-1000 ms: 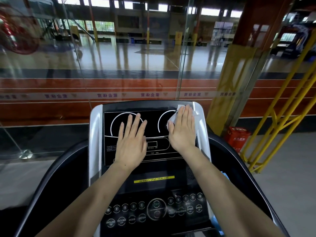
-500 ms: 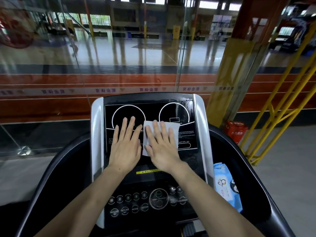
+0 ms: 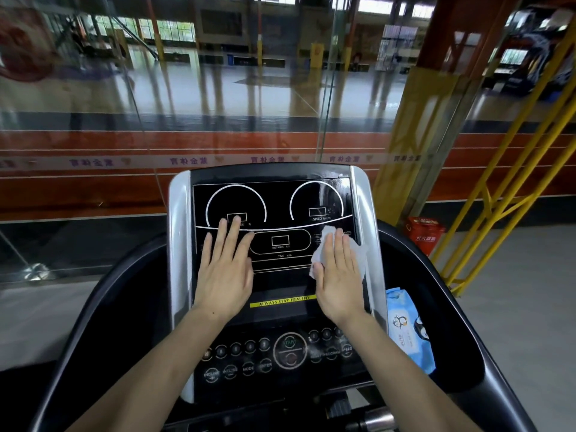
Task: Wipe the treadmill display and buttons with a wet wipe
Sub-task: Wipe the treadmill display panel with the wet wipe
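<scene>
Flat, straight fingers of the right hand point(image 3: 338, 277) press the wet wipe point(image 3: 358, 257) onto the treadmill display point(image 3: 280, 207), right side; the left hand point(image 3: 226, 271) rests spread on the left. Upper right corner looks streaked wet (wiped, I judge); the buttons point(image 3: 249, 358) seem untouched. Crumpled, the wipe shows no clear long axis.

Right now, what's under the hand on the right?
A white wet wipe lies under the flat right hand, pressed on the treadmill display. Its edges stick out; the display beneath is hidden.
</scene>
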A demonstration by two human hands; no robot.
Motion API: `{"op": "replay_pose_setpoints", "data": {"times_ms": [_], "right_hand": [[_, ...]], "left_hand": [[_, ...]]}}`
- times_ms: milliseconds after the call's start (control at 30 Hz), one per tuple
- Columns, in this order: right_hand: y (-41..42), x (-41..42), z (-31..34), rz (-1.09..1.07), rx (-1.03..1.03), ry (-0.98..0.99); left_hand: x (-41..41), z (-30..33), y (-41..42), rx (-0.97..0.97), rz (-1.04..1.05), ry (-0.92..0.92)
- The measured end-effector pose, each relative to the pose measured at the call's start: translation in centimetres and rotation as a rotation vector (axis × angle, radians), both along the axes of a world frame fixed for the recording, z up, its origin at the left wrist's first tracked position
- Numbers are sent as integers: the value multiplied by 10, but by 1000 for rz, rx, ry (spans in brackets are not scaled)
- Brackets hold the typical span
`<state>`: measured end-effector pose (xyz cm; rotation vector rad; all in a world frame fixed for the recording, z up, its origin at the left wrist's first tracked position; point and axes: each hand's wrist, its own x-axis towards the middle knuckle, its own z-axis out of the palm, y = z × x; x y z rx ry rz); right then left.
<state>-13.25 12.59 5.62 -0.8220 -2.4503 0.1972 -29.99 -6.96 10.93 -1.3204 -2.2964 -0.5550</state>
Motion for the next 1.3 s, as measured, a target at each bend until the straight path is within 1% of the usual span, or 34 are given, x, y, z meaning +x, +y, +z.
{"op": "replay_pose_setpoints", "data": {"times_ms": [133, 233, 300, 367, 433, 567, 733, 833, 900, 967, 1067, 1167, 1233, 1300], "right_hand": [[-6, 8, -15, -4, 30, 70], [-21, 10, -18, -1, 111, 38], [-44, 7, -15, 84, 112, 44], [-67, 3, -6, 170, 39, 46], [-79, -1, 5, 213, -81, 58], [-90, 2, 29, 306, -385, 118], [-118, 19, 40, 375, -903, 403], [-126, 36, 50, 348, -1201, 573], [-127, 47, 55, 331, -1335, 655], [-128, 58, 59, 328, -1399, 681], [-125, 71, 62, 343, -1435, 665], [-119, 82, 57, 338, -1376, 648], [-111, 90, 49, 302, -1341, 662], [-104, 99, 41, 264, -1327, 665]], "left_hand": [[1, -4, -8, -7, -2, -14], [5, -6, -15, -4, -11, -31], [6, -9, -19, -6, -16, -46], [7, -12, -26, -5, -18, -53], [8, -15, -33, 5, -27, -68], [13, -20, -46, 44, -56, -104], [28, -23, -56, 95, -144, -191], [46, -24, -59, 167, -163, -339], [59, -22, -58, 215, -208, -546], [72, -21, -56, 219, -267, -791], [90, -27, -47, 231, -278, -995], [105, -29, -37, 338, -286, -1188], [117, -27, -31, 381, -296, -1255], [132, -28, -28, 397, -278, -1260]]}}
